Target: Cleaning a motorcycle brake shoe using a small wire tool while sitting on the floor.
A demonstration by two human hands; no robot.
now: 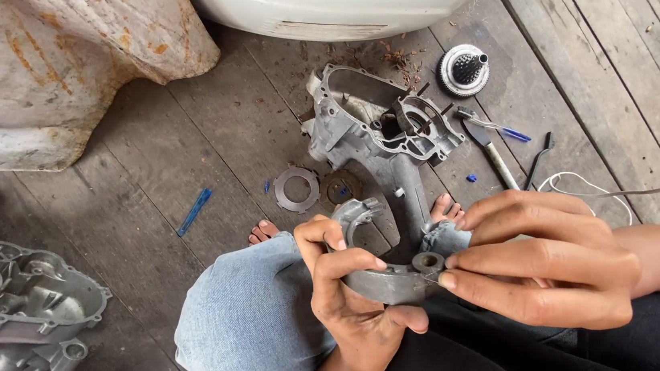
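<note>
Two hands: both yours, close together over your lap in the head view, working on one curved metal piece.
Left hand: your left hand (348, 289) is wrapped around the curved grey metal piece (384, 281), thumb across its front and fingers curled over its upper arc.
Right hand: your right hand (544, 270) pinches thumb and forefinger together at the small round bushing (428, 261) on the piece's end; what sits between the fingertips is too small to tell.
Metal piece: held above your knee in blue jeans (250, 322), just in front of your bare toes (263, 231).
Floor: worn wooden planks (154, 202) carry a large grey engine casing (380, 124) beyond your feet.
Near the casing: a flat metal ring (296, 189) and a rusty disc (341, 187) lie side by side to its left.
Right side: a ribbed round part (463, 70), a screwdriver (491, 154) and a blue pen (506, 131).
Left side: a blue plastic strip (193, 212) and another casing (22, 300).
</note>
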